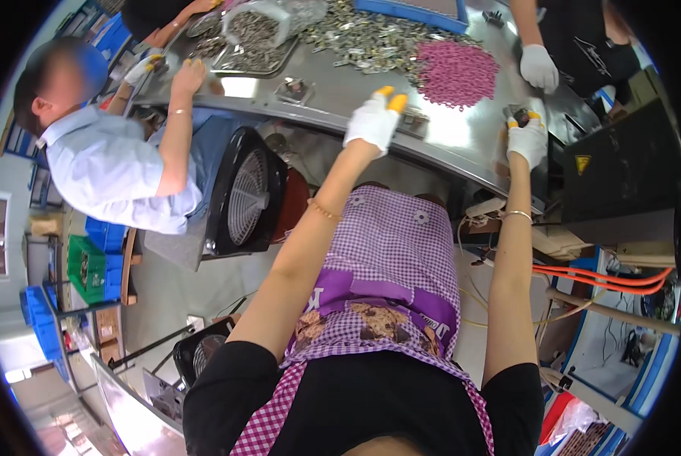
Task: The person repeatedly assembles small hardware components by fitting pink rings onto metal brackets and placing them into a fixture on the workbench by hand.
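My left hand (372, 124), in a white glove with yellow fingertips, is over the front edge of the metal table (454, 135). Its visible fingertips stand apart, and I see nothing between them. Just right of it sits a small metal fixture (412, 121). My right hand (527, 142), gloved alike, is at the table's right end, its fingers closed at a small dark part (520, 116); the glove hides much of it. Beyond my hands lie a heap of small pink pieces (456, 74) and a spread of small metal parts (355, 38).
At left a seated co-worker (120, 167) works at the same table; another person's gloved hand (539, 68) rests at far right. A black fan (247, 190) stands below the table. A dark machine box (622, 167) and orange cables (606, 280) are at right. A blue tray (416, 11) lies at the back.
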`<state>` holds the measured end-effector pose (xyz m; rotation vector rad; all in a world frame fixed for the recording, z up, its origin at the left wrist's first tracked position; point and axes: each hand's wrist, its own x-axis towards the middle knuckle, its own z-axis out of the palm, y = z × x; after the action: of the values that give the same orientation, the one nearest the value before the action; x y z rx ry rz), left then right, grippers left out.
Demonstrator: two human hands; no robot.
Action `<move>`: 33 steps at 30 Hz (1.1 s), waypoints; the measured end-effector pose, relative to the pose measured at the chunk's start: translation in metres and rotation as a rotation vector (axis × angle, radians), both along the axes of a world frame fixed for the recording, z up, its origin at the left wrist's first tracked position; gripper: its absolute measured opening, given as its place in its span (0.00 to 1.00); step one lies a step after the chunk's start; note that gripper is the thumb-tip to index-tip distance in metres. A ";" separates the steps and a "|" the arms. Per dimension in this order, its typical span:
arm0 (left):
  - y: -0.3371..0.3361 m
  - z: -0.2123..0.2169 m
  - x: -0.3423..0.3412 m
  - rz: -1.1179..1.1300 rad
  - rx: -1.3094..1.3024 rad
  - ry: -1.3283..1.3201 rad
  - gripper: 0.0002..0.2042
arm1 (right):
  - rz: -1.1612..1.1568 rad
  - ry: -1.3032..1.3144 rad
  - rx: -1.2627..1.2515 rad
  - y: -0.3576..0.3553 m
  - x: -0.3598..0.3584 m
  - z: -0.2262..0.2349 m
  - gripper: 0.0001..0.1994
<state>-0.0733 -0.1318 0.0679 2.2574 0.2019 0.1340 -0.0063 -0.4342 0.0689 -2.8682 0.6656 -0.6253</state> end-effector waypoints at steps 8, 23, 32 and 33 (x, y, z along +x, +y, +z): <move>0.046 0.050 -0.105 -0.084 0.047 -0.051 0.22 | 0.105 -0.001 0.068 -0.021 0.007 -0.012 0.24; 0.239 0.051 -0.449 0.923 0.749 0.683 0.26 | 0.013 0.384 0.053 -0.050 0.076 -0.092 0.41; 0.257 -0.011 -0.576 1.254 0.796 0.895 0.31 | 0.065 0.331 0.185 -0.032 0.078 -0.110 0.44; 0.257 -0.017 -0.588 1.295 0.781 0.898 0.31 | 0.063 0.326 0.197 -0.035 0.077 -0.111 0.44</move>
<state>-0.6612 0.1253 0.0507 2.3348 2.3878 -0.1794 0.0705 -0.4693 -0.0424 -2.8124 0.6335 -0.0750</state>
